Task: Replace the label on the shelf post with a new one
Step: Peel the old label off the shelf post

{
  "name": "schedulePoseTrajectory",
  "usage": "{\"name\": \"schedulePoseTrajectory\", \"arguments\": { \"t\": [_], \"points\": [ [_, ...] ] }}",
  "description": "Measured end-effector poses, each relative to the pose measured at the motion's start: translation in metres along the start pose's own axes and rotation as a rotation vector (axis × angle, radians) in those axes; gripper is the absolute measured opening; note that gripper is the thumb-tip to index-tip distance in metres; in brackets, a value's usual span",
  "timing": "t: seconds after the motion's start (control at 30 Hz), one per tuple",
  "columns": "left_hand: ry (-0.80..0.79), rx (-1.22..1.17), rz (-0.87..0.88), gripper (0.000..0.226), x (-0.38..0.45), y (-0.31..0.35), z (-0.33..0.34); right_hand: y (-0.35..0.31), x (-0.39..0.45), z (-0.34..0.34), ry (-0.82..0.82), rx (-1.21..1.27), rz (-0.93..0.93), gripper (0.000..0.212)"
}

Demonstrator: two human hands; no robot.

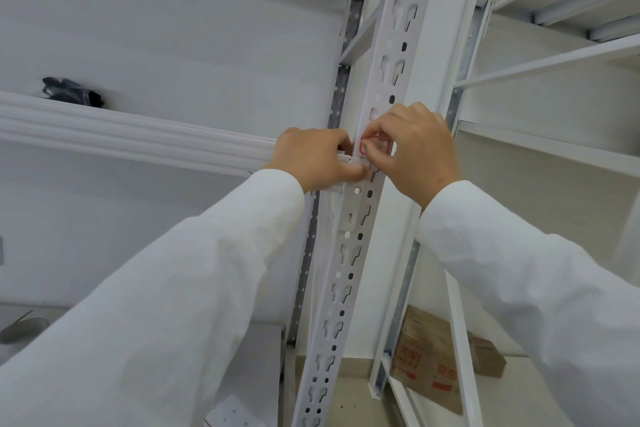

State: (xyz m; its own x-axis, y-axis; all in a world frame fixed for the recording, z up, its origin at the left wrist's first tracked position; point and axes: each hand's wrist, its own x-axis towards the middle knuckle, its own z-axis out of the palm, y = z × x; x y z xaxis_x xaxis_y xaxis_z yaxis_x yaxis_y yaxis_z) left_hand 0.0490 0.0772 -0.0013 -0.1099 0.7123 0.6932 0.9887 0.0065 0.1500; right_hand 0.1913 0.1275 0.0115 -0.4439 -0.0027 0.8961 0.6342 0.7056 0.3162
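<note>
White sleeves [194, 288] reached up from closest to the lens, red-edged label [367, 146] sat on the slotted shelf post [346, 253], right hand [412, 152] pinched it with curled fingertips, left hand [318, 158] curled round the beam end [346, 159] beside it, dark gloves [72, 92] lay on the left shelf [138, 135], cardboard box [433, 357] stood low right, contents hidden.

head view, close, angled upward at shelf post [377, 87]

white shelf [131, 135], dark gloves [72, 92] on it
</note>
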Motion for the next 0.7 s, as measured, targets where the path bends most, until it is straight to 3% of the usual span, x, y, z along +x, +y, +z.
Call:
{"name": "schedulePoseTrajectory", "arguments": {
  "t": [0.2, 0.33, 0.43, 0.7],
  "points": [
    [-0.004, -0.019, -0.012, 0.033, -0.001, 0.001, -0.001, 0.000, 0.013, -0.007, -0.201, -0.029, -0.020, 0.010],
    [-0.010, -0.002, -0.011, 0.034, -0.002, 0.001, -0.002, 0.002, 0.010, -0.011, -0.084, 0.062, 0.042, 0.009],
    [-0.012, -0.015, -0.010, 0.033, -0.001, 0.001, -0.001, 0.006, 0.013, -0.011, -0.140, 0.004, 0.012, 0.010],
    [-0.010, 0.005, -0.004, 0.036, -0.001, 0.000, -0.001, 0.008, 0.018, -0.010, -0.153, -0.174, -0.210, 0.017]
  ]
}}
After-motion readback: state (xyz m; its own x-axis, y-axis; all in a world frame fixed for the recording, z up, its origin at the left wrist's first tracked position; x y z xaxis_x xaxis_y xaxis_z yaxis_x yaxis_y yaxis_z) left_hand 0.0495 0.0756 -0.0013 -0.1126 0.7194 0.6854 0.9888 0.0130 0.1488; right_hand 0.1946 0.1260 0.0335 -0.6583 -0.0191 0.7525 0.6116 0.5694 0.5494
